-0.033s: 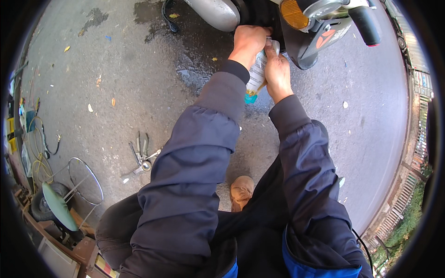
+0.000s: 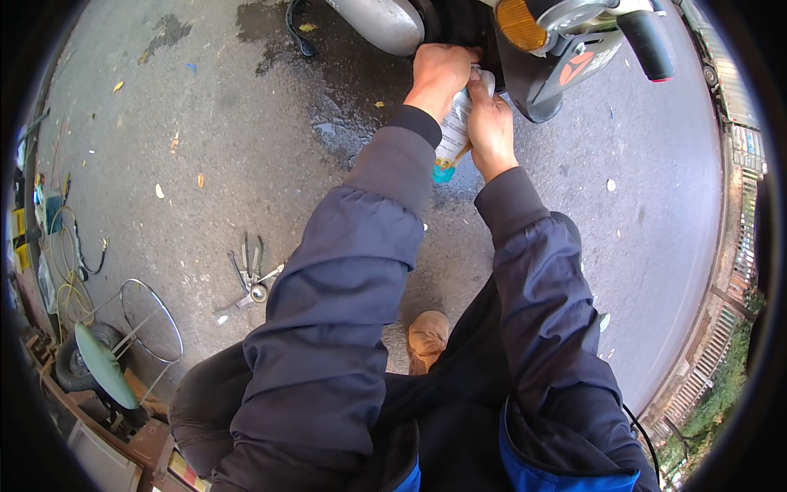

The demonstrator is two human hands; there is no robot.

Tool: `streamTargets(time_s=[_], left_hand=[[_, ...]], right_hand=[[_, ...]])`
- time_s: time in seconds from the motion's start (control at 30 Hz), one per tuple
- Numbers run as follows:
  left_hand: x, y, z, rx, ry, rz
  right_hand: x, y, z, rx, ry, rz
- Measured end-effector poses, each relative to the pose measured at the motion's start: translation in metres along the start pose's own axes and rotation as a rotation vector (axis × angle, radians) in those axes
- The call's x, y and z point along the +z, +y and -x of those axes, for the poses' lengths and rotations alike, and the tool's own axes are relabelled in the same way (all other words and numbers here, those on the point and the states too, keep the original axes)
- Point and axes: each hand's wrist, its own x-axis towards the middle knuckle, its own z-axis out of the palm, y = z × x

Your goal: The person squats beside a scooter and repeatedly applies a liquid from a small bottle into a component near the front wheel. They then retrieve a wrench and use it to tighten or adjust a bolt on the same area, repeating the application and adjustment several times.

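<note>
A soft plastic pouch (image 2: pixel 453 141), pale with print and a teal lower end, hangs between my hands below a parked two-wheeler. My right hand (image 2: pixel 490 131) is closed on its upper right side, thumb pointing up along it. My left hand (image 2: pixel 441 75) is closed at the pouch's top left, up against the dark parts of the vehicle. Its fingers curl away from view, so what they hold is hidden. Just above are the silver fender-like cover (image 2: pixel 379 23) and an orange lamp (image 2: pixel 520 25). The black handlebar grip (image 2: pixel 644 45) juts out at the right.
Wet pavement (image 2: pixel 336 123) spreads left of my hands. Several hand tools (image 2: pixel 250 279) lie on the ground at my left. Beyond them stand a green-topped stool (image 2: pixel 105 365) with a metal ring, a wheel and a yellow hose (image 2: pixel 70 287). My brown shoe (image 2: pixel 427 340) is below.
</note>
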Motion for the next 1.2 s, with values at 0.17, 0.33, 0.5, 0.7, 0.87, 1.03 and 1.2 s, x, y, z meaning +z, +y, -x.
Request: streamTargets(time_s=[0.17,0.33,0.5,0.7,0.87,1.03,1.2], left_hand=[[-0.001,-0.008,-0.014,0.068,0.051,-0.113],[0.000,-0.010,-0.017,0.062,0.073,-0.092],[0.002,-0.002,-0.004,-0.012,0.002,0.092],[0.002,0.007,0.003,-0.047,-0.001,0.126],[0.002,0.005,0.003,-0.025,0.033,0.062],[0.003,0.004,0.002,-0.019,0.024,0.106],[0.003,0.004,0.001,-0.067,0.065,0.162]], right_hand=[[-0.001,0.000,-0.001,-0.401,0.175,0.627],[-0.003,0.001,-0.002,-0.503,0.218,0.770],[-0.007,0.004,-0.007,-0.117,-0.002,-0.006],[-0.010,0.007,-0.012,0.093,-0.144,-0.397],[-0.007,0.013,-0.009,-0.438,0.132,0.492],[-0.006,0.013,-0.009,-0.489,0.173,0.593],[-0.009,0.009,-0.011,0.052,-0.114,-0.337]])
